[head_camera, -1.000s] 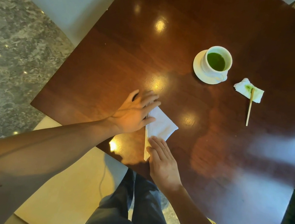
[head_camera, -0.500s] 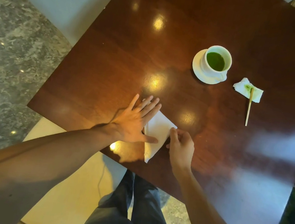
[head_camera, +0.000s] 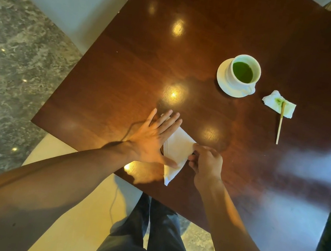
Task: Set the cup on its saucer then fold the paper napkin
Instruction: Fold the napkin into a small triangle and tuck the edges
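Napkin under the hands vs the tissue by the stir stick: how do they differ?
The napkin is clean white, flat and creased into a pointed fold; the tissue is crumpled and stained green. The napkin is pinned by the left hand and pinched by the right hand; the tissue only bears the stick. Both are white paper on the table.

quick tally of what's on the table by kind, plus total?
Cup: 1
Saucer: 1
Napkin: 2, one clean, one green-stained
Stick: 1
Total: 5
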